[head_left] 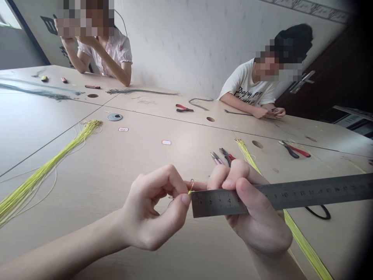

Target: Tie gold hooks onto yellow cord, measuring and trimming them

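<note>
Gold hook [191,184] stands at the upper corner of the low-numbered end of the steel ruler [320,192], its bend uppermost, above the ruler's top edge, with a bit of yellow-green thread [190,192] at its foot. The left hand [157,208] is nearer to it: thumb and forefinger pinch the thread just beside the ruler's end (whether the hook touches the metal, I cannot tell). The hook's long axis is roughly upright, so it lies crosswise to the ruler, whose length runs rightward from the left fingers and tilts slightly upward. The right hand [258,212] grips the ruler a little along from that end, thumb across the marked face, other fingers curled over the top edge. Beyond the ruler, pliers [227,156] lie on the tabletop [136,155]; one yellow-green bundle [62,157] lies well to its left, another [304,241] appears to pass beneath it.
</note>
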The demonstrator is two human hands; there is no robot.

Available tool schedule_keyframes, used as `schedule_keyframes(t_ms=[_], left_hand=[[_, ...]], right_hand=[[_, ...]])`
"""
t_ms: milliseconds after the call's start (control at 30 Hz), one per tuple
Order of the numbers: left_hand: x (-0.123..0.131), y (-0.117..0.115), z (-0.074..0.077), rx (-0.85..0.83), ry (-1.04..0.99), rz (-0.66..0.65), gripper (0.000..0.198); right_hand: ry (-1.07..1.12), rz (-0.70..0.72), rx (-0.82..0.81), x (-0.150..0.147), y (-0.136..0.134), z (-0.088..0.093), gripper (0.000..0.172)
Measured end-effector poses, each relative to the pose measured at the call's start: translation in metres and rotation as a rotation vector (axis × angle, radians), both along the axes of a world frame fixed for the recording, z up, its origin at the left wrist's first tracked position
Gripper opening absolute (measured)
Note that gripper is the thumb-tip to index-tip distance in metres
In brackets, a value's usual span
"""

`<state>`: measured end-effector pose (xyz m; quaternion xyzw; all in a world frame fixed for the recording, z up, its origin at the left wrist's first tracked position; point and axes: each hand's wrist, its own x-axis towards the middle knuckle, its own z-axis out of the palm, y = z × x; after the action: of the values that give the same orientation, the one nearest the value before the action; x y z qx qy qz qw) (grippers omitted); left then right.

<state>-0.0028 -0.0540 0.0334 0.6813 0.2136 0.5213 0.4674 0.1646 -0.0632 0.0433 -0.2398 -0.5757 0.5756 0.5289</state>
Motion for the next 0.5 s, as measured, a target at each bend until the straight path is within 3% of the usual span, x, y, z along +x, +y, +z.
schedule_keyframes(t_ms=[500], left_hand=[[0.0014,0.0,-0.0006,0.035,-0.024,0.049,0.022]], right_hand=[[-0.012,-0.016,-0.003,0.0003,-0.001,-0.0005,0.019]])
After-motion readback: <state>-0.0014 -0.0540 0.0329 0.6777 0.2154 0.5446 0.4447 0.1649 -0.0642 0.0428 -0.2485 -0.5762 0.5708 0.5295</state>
